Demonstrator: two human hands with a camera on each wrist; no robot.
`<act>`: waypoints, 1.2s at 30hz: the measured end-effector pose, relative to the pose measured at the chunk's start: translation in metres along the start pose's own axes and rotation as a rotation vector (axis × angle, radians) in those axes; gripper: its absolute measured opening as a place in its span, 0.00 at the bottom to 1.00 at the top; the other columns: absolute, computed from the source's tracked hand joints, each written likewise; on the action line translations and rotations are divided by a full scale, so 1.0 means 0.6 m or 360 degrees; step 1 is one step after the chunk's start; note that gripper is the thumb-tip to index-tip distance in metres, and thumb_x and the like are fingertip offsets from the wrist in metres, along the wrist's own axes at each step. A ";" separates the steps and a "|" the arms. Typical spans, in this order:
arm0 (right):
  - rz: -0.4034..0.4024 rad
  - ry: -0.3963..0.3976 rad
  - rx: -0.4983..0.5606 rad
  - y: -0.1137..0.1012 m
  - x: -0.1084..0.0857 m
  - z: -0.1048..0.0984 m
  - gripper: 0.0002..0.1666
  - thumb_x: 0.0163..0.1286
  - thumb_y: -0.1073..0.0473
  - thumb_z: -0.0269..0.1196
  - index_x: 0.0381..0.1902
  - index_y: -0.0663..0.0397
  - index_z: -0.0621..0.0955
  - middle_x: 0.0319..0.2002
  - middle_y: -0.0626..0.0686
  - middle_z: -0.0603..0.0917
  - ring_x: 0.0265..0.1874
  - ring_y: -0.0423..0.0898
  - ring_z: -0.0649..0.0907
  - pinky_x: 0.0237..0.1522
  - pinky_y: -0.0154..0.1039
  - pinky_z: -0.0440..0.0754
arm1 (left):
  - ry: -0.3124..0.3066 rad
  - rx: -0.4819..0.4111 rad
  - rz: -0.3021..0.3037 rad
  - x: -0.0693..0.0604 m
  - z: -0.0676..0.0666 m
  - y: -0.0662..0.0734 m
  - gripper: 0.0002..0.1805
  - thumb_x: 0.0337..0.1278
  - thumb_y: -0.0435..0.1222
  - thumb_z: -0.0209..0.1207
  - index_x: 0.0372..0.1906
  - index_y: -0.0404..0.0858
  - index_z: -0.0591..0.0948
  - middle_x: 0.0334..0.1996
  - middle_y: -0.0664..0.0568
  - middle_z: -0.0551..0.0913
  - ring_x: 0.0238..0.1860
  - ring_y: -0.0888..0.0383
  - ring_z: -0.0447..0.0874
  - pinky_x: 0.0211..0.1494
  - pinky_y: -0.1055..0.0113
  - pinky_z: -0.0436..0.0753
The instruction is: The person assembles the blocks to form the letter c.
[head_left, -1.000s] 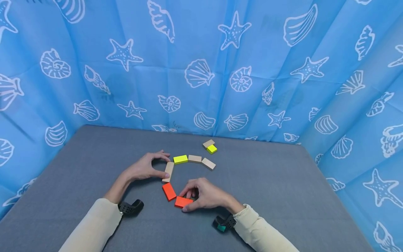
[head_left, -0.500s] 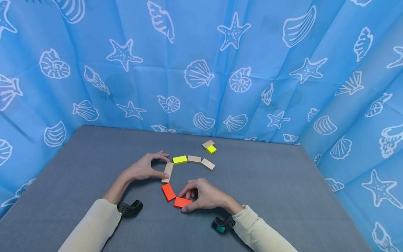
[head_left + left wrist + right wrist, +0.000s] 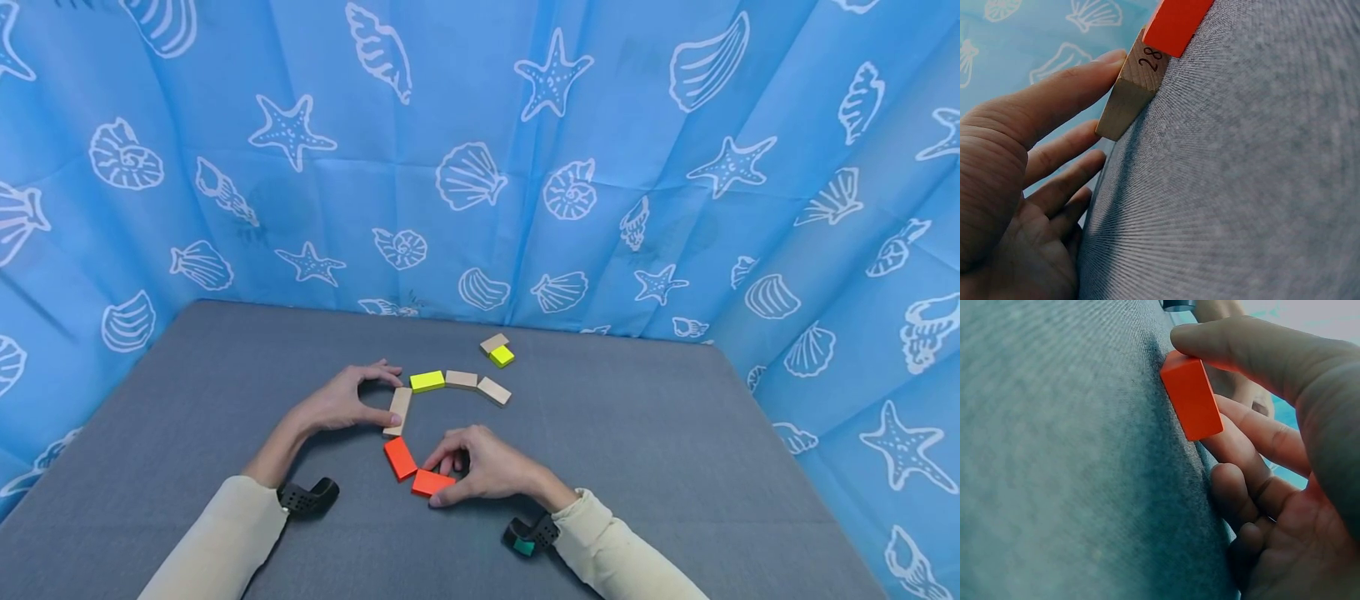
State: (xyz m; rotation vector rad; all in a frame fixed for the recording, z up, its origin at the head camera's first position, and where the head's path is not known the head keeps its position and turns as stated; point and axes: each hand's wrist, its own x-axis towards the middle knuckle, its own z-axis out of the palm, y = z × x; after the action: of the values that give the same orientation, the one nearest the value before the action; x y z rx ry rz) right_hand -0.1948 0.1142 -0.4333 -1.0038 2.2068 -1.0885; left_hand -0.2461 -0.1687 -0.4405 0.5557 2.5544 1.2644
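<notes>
The left hand (image 3: 341,402) pinches a plain wooden block (image 3: 400,408) lengthwise between thumb and fingers; in the left wrist view the block's end (image 3: 1142,67) shows the number 28. A red-orange block (image 3: 401,458) lies at its near end. The right hand (image 3: 487,467) pinches a second red-orange block (image 3: 432,482), seen also in the right wrist view (image 3: 1192,399) between thumb and fingers. The two red-orange blocks meet near a corner. Beyond the wooden block, a yellow block (image 3: 427,382) and two wooden blocks (image 3: 461,380) (image 3: 495,391) continue the curved row.
Behind the row, a wooden block (image 3: 493,342) and a yellow block (image 3: 502,356) lie against each other on the grey table (image 3: 637,433). A blue curtain with shell prints (image 3: 420,208) hangs along the back and right side. Black straps (image 3: 309,497) are on both wrists.
The whole scene has shifted slightly left in the head view. Both hands keep their hold, and the blocks show no clear movement relative to one another.
</notes>
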 end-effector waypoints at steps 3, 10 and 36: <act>-0.0001 -0.0001 -0.0004 0.000 0.000 0.000 0.18 0.58 0.52 0.78 0.47 0.42 0.89 0.33 0.41 0.82 0.31 0.37 0.78 0.33 0.29 0.73 | 0.0000 0.0005 -0.0002 0.000 0.000 0.000 0.31 0.48 0.51 0.76 0.57 0.42 0.84 0.71 0.44 0.73 0.79 0.39 0.48 0.75 0.31 0.47; -0.0015 0.0009 -0.0028 0.002 0.002 0.002 0.19 0.59 0.50 0.78 0.48 0.43 0.88 0.33 0.41 0.82 0.31 0.36 0.77 0.32 0.28 0.72 | 0.0005 -0.0002 -0.0016 -0.001 -0.001 -0.002 0.31 0.48 0.51 0.77 0.57 0.42 0.84 0.71 0.44 0.73 0.79 0.39 0.48 0.75 0.32 0.48; 0.0314 0.0782 -0.0551 0.072 0.047 -0.196 0.28 0.71 0.56 0.67 0.65 0.60 0.79 0.61 0.63 0.76 0.60 0.61 0.76 0.58 0.59 0.76 | 0.0005 -0.0011 0.0004 -0.001 0.001 -0.001 0.31 0.48 0.50 0.77 0.57 0.42 0.84 0.71 0.45 0.73 0.80 0.40 0.48 0.74 0.31 0.48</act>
State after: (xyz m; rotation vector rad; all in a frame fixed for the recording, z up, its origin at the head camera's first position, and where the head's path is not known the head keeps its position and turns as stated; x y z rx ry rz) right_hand -0.3092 0.1650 -0.4045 -0.6712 2.8966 -0.9562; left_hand -0.2454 -0.1690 -0.4415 0.5563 2.5517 1.2754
